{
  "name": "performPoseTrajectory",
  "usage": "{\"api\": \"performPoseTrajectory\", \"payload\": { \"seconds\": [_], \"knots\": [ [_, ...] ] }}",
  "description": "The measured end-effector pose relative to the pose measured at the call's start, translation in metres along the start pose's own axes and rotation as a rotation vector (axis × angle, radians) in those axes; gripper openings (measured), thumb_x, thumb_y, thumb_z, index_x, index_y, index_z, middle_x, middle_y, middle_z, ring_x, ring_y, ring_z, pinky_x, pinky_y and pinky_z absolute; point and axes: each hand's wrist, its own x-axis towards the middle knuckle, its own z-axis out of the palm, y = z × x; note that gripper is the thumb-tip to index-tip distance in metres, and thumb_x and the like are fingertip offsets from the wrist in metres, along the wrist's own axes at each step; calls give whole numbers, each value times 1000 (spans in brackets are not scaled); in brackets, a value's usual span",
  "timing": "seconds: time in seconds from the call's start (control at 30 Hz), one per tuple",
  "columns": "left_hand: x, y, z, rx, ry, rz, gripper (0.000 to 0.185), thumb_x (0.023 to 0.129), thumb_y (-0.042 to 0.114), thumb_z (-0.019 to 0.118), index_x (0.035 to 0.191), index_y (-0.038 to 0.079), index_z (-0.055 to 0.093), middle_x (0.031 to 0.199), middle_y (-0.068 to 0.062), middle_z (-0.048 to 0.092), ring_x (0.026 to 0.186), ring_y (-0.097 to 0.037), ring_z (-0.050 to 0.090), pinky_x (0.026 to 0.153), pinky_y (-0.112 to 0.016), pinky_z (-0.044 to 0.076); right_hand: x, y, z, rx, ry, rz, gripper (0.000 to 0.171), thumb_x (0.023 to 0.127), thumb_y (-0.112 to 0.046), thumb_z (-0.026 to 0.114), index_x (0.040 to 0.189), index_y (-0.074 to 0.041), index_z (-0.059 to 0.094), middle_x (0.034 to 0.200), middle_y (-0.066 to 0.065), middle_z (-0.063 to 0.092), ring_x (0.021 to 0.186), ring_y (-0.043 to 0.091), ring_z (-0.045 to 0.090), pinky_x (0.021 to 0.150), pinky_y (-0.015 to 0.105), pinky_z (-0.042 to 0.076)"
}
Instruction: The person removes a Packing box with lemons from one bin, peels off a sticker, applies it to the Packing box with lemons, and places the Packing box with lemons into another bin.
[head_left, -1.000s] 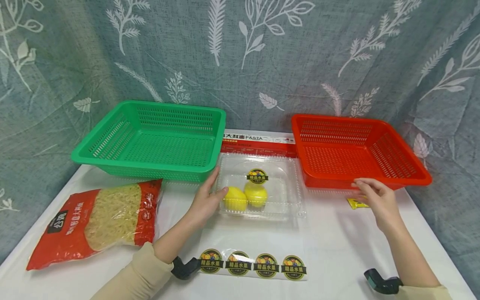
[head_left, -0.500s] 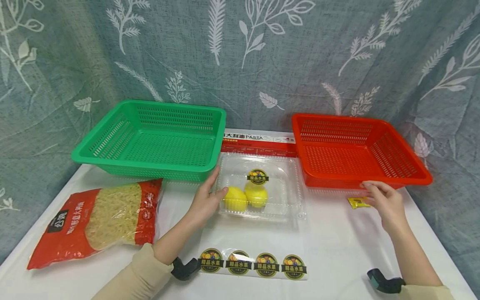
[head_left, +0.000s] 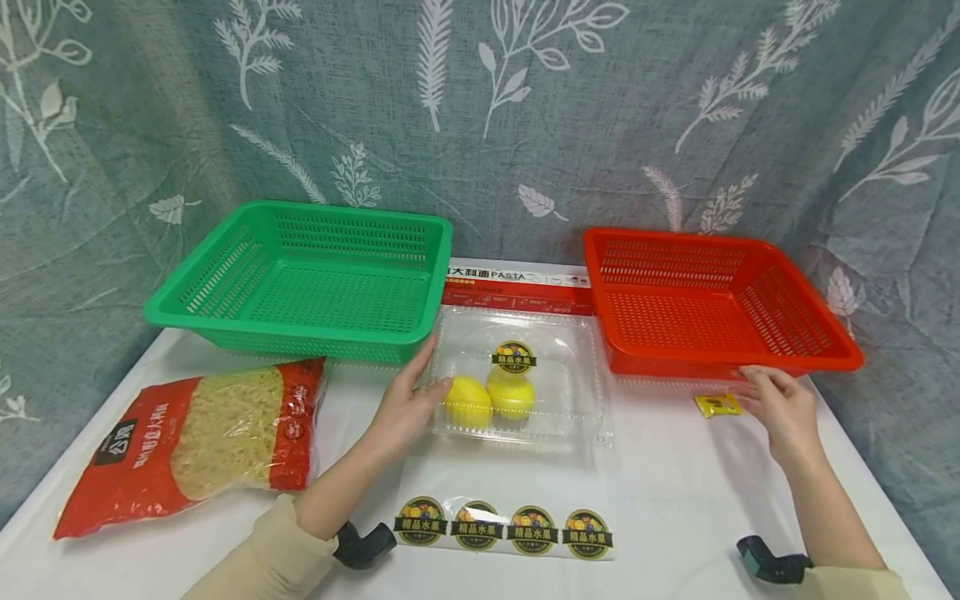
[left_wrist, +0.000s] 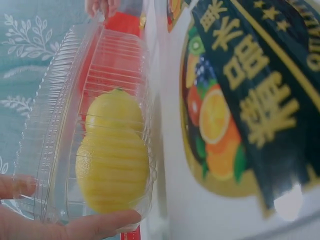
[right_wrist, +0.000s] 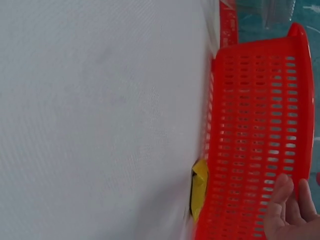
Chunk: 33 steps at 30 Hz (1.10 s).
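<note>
A clear plastic clamshell box (head_left: 566, 408) with two lemons (head_left: 468, 402) inside sits mid-table, and a round black fruit sticker (head_left: 513, 357) is on its lid. My left hand (head_left: 405, 408) grips the box's left side. In the left wrist view the thumb (left_wrist: 107, 224) lies along the front of the box and fingers (left_wrist: 17, 186) are behind its edge. My right hand (head_left: 783, 412) is at the front rim of the red basket (head_left: 720, 363), fingers loosely bent, thumb and fingers apart. A small yellow packet (head_left: 717, 405) lies just left of it, below the rim.
A green basket (head_left: 300, 343) stands at the back left, with a red pasta bag (head_left: 195, 442) in front. Behind the clamshell box lies a red and white pasta pack (head_left: 517, 292). A sheet of several fruit stickers (head_left: 532, 530) lies near the front. A patterned curtain (head_left: 480, 167) hangs behind.
My right hand has moved right along the red basket's front rim, uncovering more of the yellow packet. The lemons and lid sticker have shifted slightly towards me; my left hand keeps its grip.
</note>
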Motion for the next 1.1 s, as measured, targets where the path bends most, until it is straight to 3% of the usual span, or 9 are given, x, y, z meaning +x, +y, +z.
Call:
{"api": "performPoseTrajectory", "payload": {
  "seconds": [0.37, 0.6, 0.83, 1.1],
  "knots": [
    [-9, 3, -2, -19, -17, 1, 65, 92, 9, 50, 147, 15, 16, 152, -10, 8, 131, -39, 23, 98, -46, 35, 4, -4, -8, 148, 2, 80, 56, 73, -51, 67, 112, -13, 50, 100, -1, 56, 76, 7, 64, 64, 20, 52],
    [-14, 7, -3, -21, -29, 6, 64, 93, 10, 49, 147, 15, 16, 152, -9, 9, 133, -36, 19, 100, -48, 32, 6, -6, -12, 182, -23, 163, 78, 71, -53, 67, 132, -14, 38, 105, -3, 55, 80, 7, 65, 69, 22, 52],
    [-17, 6, -2, -36, -31, 4, 64, 93, 9, 49, 147, 15, 17, 152, -9, 10, 126, -41, 33, 97, -46, 37, 12, -4, -15, 429, -101, 165, 58, 79, -35, 69, 124, -18, 38, 111, 2, 53, 86, 14, 65, 73, 25, 52],
    [-20, 7, -1, -56, -41, -2, 63, 93, 8, 49, 147, 13, 16, 152, -11, 8, 123, -43, 37, 93, -44, 41, 0, -24, -9, 592, -138, 217, 50, 84, -23, 67, 123, -21, 36, 102, -2, 61, 87, 16, 64, 75, 27, 53]
  ]
}}
